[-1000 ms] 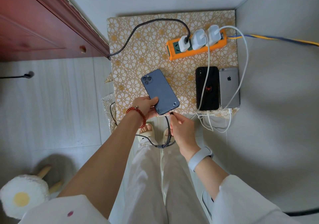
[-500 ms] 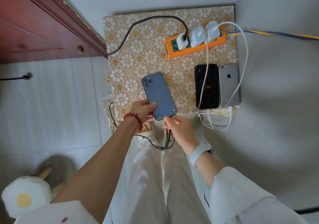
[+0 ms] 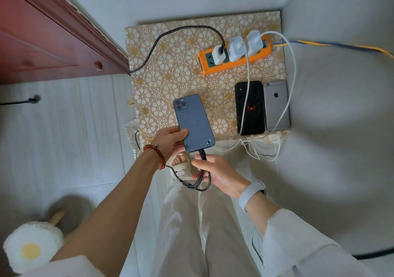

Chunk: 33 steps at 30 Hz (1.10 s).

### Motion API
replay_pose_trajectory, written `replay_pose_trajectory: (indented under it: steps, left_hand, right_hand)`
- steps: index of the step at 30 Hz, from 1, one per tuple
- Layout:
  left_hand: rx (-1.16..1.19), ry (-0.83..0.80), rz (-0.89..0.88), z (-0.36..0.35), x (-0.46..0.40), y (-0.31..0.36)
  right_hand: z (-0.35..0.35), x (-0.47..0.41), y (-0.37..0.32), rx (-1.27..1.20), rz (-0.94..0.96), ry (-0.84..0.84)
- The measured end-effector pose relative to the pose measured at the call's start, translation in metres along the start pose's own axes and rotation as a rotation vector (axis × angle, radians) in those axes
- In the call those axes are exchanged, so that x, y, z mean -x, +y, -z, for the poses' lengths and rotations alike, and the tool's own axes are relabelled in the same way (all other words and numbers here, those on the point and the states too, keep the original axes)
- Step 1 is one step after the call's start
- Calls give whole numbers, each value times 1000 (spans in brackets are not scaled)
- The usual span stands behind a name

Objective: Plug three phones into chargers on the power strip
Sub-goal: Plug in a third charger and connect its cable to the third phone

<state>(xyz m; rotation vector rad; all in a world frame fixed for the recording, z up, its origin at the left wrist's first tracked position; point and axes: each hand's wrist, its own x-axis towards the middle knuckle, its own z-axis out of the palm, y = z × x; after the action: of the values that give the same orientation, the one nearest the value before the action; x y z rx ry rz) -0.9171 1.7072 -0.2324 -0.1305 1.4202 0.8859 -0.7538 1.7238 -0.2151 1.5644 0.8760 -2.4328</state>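
Observation:
My left hand point(image 3: 170, 139) grips the lower end of a blue phone point(image 3: 193, 120), held face down over the table's front edge. A black braided cable point(image 3: 202, 154) is plugged into the phone's bottom. Just below the plug, my right hand point(image 3: 217, 173) has loose fingers around that cable. An orange power strip point(image 3: 234, 62) at the back of the table carries three white chargers point(image 3: 236, 48). A black phone point(image 3: 250, 108) and a grey phone point(image 3: 276, 106) lie face down at the right, each under a white cable point(image 3: 247, 80).
The small table has a gold floral cloth point(image 3: 170, 76) and stands in a wall corner. A dark red wooden cabinet point(image 3: 42, 37) is at the left. My legs and sandalled feet point(image 3: 180, 163) are under the front edge. A fluffy egg-shaped stool point(image 3: 29, 247) sits on the floor at lower left.
The cable plug has gone into the blue phone's bottom. My right hand has slid back down the cable, away from the phone. The phone has tilted slightly more upright.

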Motion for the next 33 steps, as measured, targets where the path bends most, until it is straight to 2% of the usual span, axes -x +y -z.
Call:
replay_pose_trajectory:
  steps: [5,9,12,15,18,20,23,24,27,29,31,33]
  left_hand:
    - [91,3,-106,-3,5,16]
    - [97,53,-164,-8,-4,35]
    - [27,117,-171,-7,-16,46]
    - [-70,151,-143,-6,-25,45]
    - [-143,139,-112,-14,-30,38]
    - [-197,136,-115,-21,-31,31]
    - [-355,147,-169,-34,-35,21]
    - [-412,149,-194,-39,-36,18]
    - [-542,180,-225,-54,-41,10]
    - [-664,254,-216,-60,-42,5]
    - [-892,362,-221,-61,-41,3]
    - [-1133,443,-256,-62,-38,3]
  right_hand:
    - [-6,12,-16,280,212,250]
    - [-6,-2,-41,444,292,274]
    - [-6,-18,-55,522,255,222]
    - [2,-27,-52,642,118,165]
    - [12,-25,-45,634,52,153]
    - [18,-22,-43,616,55,283]
    - [30,-19,-42,581,141,617]
    - [34,-19,-42,569,180,670]
    - [38,-19,-43,650,298,639]
    - [35,-20,-43,810,392,567]
    - [33,-24,-42,1021,421,487]
    - [34,-28,-40,1226,373,410]
